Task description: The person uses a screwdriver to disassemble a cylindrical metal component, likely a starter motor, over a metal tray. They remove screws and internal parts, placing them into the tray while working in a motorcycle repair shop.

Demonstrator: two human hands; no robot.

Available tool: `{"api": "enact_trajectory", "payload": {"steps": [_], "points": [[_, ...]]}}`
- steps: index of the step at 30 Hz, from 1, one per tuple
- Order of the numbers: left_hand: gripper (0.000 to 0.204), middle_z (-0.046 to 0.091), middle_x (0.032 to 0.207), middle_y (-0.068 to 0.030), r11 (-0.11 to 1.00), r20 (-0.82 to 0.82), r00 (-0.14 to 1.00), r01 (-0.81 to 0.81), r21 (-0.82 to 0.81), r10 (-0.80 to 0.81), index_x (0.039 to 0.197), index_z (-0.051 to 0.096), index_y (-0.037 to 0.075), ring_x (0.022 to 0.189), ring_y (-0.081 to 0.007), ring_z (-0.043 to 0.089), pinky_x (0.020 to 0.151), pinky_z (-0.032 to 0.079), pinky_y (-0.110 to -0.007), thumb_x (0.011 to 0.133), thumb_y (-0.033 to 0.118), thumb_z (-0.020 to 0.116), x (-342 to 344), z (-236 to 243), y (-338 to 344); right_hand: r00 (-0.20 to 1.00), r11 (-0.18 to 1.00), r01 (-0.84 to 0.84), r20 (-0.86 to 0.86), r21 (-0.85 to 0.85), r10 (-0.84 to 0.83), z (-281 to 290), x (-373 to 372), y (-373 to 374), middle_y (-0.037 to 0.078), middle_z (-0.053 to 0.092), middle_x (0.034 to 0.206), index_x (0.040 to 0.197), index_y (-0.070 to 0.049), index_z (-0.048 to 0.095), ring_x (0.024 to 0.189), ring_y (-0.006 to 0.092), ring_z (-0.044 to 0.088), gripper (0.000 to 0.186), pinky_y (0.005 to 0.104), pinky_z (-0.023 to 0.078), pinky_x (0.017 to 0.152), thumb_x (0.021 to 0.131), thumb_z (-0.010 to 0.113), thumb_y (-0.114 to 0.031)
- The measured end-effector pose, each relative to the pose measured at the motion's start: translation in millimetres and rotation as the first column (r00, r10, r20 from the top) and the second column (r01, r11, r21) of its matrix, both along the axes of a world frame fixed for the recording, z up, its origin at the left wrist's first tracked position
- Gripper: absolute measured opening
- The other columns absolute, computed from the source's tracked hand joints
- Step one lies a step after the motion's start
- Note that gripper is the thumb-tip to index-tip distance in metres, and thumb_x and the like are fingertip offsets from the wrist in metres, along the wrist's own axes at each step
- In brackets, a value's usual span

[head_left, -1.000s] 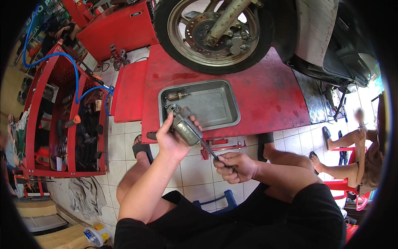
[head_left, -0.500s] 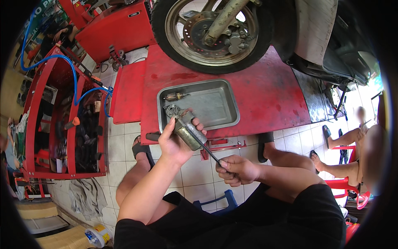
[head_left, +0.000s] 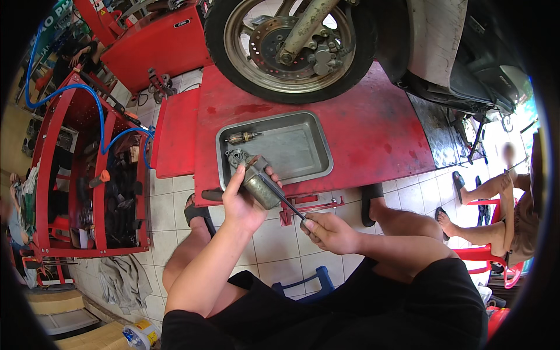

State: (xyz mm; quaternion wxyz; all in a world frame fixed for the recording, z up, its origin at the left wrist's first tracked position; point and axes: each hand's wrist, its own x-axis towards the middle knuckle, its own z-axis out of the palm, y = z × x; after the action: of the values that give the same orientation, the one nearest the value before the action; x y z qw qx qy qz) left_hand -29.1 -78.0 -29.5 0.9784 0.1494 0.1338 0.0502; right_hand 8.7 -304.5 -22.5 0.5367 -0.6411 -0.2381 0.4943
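Up close, the left hand (head_left: 242,201) has its fingers and thumb wrapped tight around a small grey cylindrical motor (head_left: 256,185), holding it tilted above the near edge of the red lift platform (head_left: 373,131), just in front of the metal tray (head_left: 318,153). The motor's cast end, with its mounting ears, points up and away toward the tray's near left corner. The right hand (head_left: 329,232) is closed around the handle of a slim dark screwdriver (head_left: 286,201), whose shaft runs up and left until its tip meets the side of the motor body by the left thumb. Both hands hover over the white tiled floor (head_left: 274,245), between the person's knees.

Inside the tray lies a small brass-tipped cylindrical part (head_left: 242,137), near the far left corner and apart from the motor. Beyond the tray stands a motorcycle front wheel (head_left: 289,46) with its brake disc, resting on the platform. To the left is a red tool cart (head_left: 87,175) draped with a blue air hose (head_left: 102,125). Another person's legs (head_left: 484,201) show at the right, on a red plastic chair.
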Motion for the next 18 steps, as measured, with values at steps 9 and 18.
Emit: {"api": "enact_trajectory", "payload": {"steps": [9, 18], "points": [[0.036, 0.063, 0.097, -0.0116, 0.995, -0.155, 0.984, -0.081, 0.051, 0.088, 0.113, 0.06, 0.008, 0.092, -0.027, 0.061, 0.087, 0.051, -0.042, 0.095, 0.039, 0.06, 4.6, -2.4, -2.1, 0.886, 0.992, 0.098, 0.46, -0.081, -0.05, -2.7, 10.2, 4.4, 0.018, 0.05, 0.063, 0.094, 0.003, 0.059, 0.056, 0.0275, 0.047, 0.024, 0.0398, 0.042, 0.058, 0.102, 0.05, -0.019], [0.042, 0.061, 0.098, -0.012, 0.991, -0.213, 0.97, -0.102, 0.086, 0.119, 0.115, 0.056, 0.006, 0.093, -0.0255, 0.06, 0.089, 0.049, -0.042, 0.093, 0.042, 0.061, 6.2, -3.2, 0.2, 0.983, 0.985, 0.171, 0.08, -0.034, -0.168, 1.3, 12.2, 9.4, -0.002, 0.052, 0.07, 0.101, 0.004, 0.065, 0.065, 0.0068, 0.046, 0.029, 0.0269, 0.039, 0.059, 0.102, 0.057, -0.024]]}}
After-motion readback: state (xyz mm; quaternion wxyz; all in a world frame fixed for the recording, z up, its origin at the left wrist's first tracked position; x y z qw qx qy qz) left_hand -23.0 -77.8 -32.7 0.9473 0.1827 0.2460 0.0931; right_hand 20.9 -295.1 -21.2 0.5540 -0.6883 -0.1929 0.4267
